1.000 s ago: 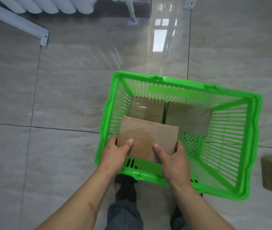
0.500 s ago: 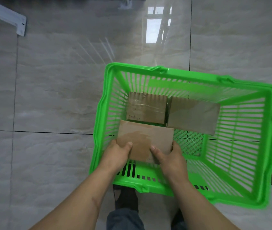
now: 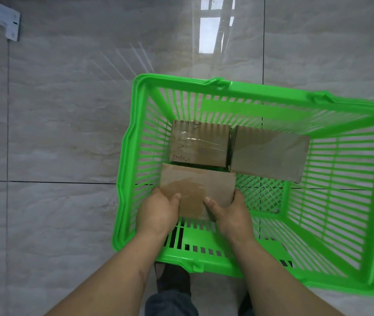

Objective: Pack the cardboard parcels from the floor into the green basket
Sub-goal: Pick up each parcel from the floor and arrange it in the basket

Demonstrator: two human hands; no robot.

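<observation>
A green basket (image 3: 259, 106) sits on the tiled floor (image 3: 63, 124), seen from straight above, its slatted walls flaring outward to a broad rim. Both hands are down inside it at about 7 o'clock of the basket's interior, holding one cardboard parcel (image 3: 198, 188) between them. The left hand (image 3: 158, 213) grips the parcel's near-left corner and the right hand (image 3: 231, 213) its near-right edge — each with the thumb lying on the top face and the fingers clamped around the side, so the parcel is pinched from both flanks. Whether its underside already touches the basket floor cannot be told.

Two more parcels lie on the basket bottom. A taped parcel (image 3: 199, 142) sits at 12 o'clock from the held one, its near edge just beside or slightly under the held parcel's far edge. A plain parcel (image 3: 270, 153) lies at about 1 o'clock, set at a slight angle, touching the taped parcel's right side and reaching close to the held parcel's far-right corner. These two close off the far-left part of the basket; the mesh bottom at 3 o'clock of the held parcel is bare.

The near wall of the basket stands just behind the wrists, both forearms crossing over its rim. Below it, at 6 o'clock, dark shoes (image 3: 173, 279) and trouser legs show. A white bracket (image 3: 1, 21) lies on the floor at 10 o'clock, well apart, and a window reflection (image 3: 215, 28) shines on the tiles at 12 o'clock.
</observation>
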